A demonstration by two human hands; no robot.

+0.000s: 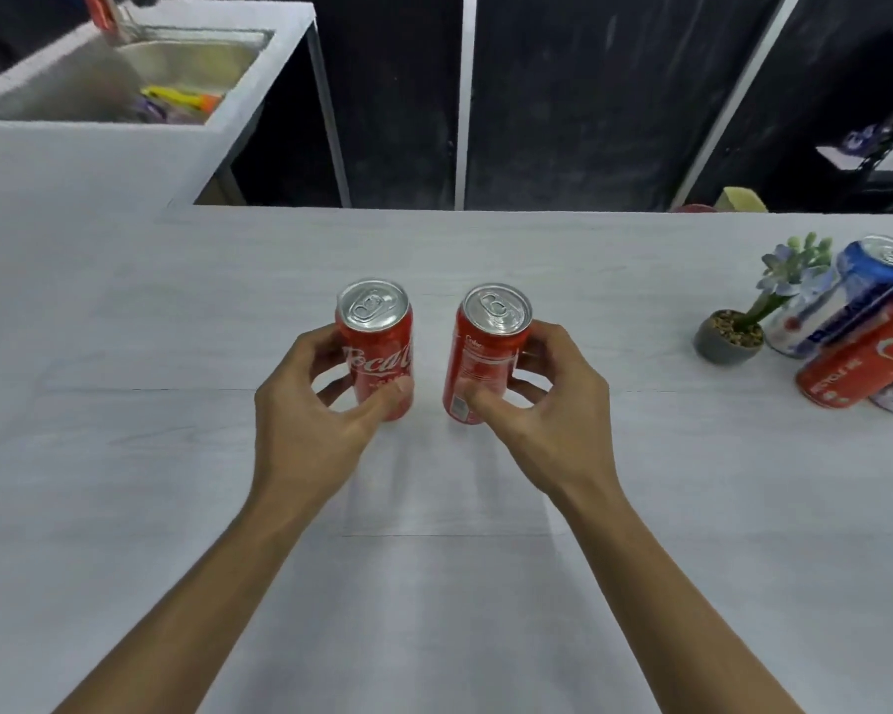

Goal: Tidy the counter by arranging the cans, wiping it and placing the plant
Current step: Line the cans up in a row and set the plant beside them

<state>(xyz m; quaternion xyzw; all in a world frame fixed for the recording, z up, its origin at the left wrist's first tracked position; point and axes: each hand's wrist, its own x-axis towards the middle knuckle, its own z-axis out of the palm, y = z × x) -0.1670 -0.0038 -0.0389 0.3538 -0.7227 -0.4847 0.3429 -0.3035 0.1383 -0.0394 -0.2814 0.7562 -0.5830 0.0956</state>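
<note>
Two red cola cans stand upright side by side at the middle of the white counter [125, 456]. My left hand [310, 425] grips the left red can [377, 347], thumb in front and fingers behind. My right hand [542, 414] grips the right red can [485, 353] the same way. At the far right a small plant [743, 322] with pale blue flowers sits in a grey pot. Beside it stand a blue and white can [836, 306] and another red can [862, 363], cut off by the frame edge. No cloth is in view.
A steel sink [186, 64] set in a white side counter lies at the back left, with colourful items inside. Behind the counter's far edge are dark panels and metal posts. A yellow object [741, 198] peeks over the back edge at right.
</note>
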